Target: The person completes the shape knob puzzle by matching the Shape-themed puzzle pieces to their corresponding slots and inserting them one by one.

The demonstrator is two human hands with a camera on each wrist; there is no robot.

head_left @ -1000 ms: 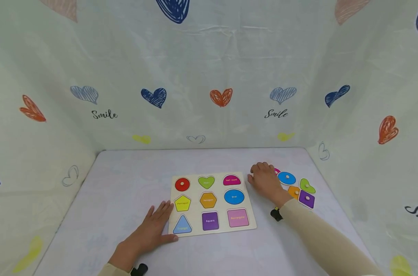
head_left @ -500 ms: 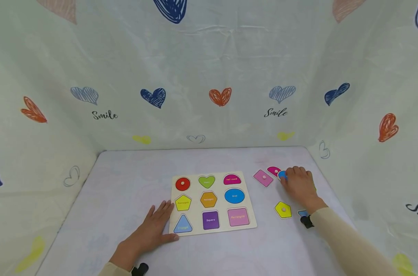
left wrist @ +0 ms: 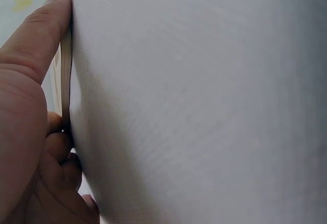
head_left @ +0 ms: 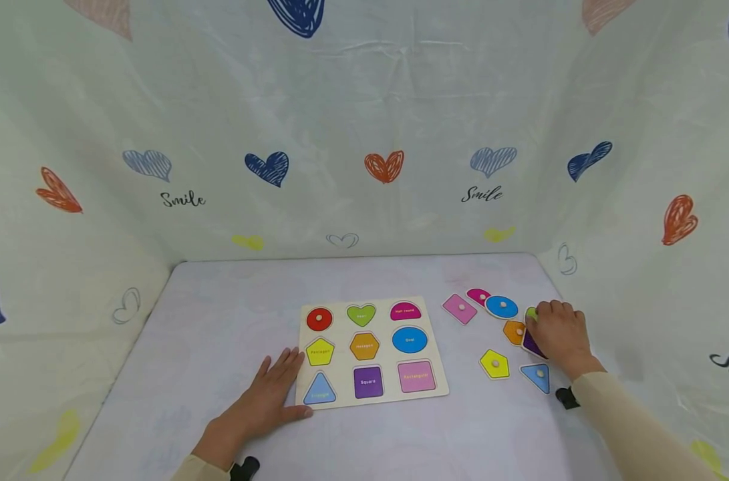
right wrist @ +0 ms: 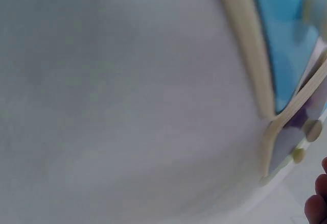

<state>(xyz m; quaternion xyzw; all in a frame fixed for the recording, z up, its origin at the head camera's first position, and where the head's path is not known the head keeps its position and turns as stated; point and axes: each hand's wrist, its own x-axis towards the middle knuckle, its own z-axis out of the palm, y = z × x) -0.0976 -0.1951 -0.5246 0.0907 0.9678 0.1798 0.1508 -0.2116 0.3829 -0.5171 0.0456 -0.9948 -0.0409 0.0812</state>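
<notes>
My left hand lies with straight fingers at the left edge of a pale shape puzzle board; its thumb runs along the board's near corner. A red circle piece with a knob sits in its place on the board. My right hand reaches over a green heart piece and a purple square piece, covering part of both. In the right wrist view its fingertips show beyond the knobs of these pieces, apart from them.
Knobbed pieces lie right of the board: pink rectangle, magenta half round, blue oval, orange hexagon, yellow pentagon and blue triangle. The white table meets a heart-patterned cloth.
My right hand has moved right across the pieces, from beside the board to the heart and square, uncovering the pink rectangle, oval, pentagon and triangle. My left hand has stayed at the board.
</notes>
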